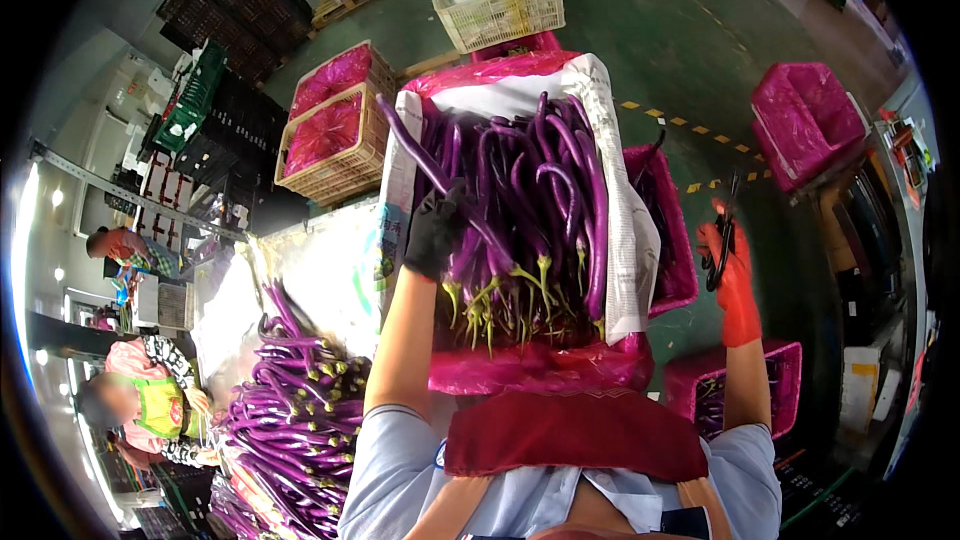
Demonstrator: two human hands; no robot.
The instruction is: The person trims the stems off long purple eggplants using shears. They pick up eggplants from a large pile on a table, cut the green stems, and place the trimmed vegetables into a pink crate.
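Note:
In a black glove, my left hand [436,231] is closed around a long purple eggplant [411,144], tilted over the left side of a crate. The crate holds many long eggplants [502,187] lying lengthwise, green stems toward me; it is lined with pink plastic [540,369] and printed paper [627,240]. My right hand [729,270], in a red-orange glove, holds black-handled scissors [724,244] out to the right of the crate, over the floor. A large heap of eggplants [300,405] lies on the table at my left.
Cream crates with pink liners [330,139] stand beyond the table [322,247]. Pink-lined containers [806,120] stand at the right, one [787,390] near my right elbow. A cream crate [499,19] is ahead. Two people [150,397] are at the left, one beside the heap.

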